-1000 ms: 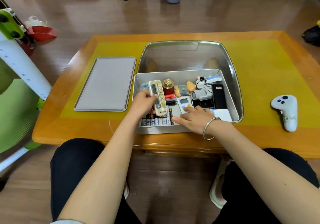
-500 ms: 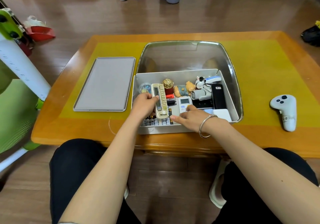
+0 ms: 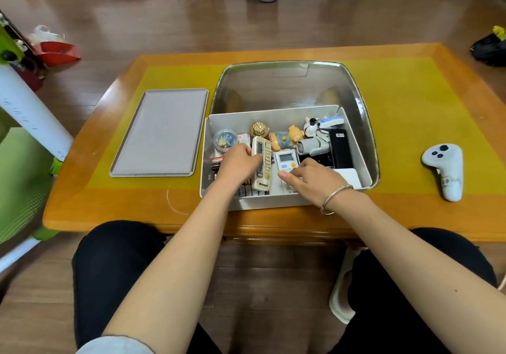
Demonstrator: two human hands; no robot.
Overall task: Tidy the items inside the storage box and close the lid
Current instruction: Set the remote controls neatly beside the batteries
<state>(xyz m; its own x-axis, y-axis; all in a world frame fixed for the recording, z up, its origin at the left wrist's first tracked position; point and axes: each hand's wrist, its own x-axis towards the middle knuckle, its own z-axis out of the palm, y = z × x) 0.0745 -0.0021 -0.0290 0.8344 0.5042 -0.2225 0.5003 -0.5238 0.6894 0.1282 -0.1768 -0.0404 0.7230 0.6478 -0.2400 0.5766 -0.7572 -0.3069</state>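
In the storage box near the bench's front edge, the left hand grips the beige remote and the right hand's loosely curled fingers press the white remote, likely aligning the 2, with the lid waiting left.

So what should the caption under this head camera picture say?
Left hand grips a beige remote in the open storage box; right hand touches a white remote.

"Shinco" in dark print on the beige remote control
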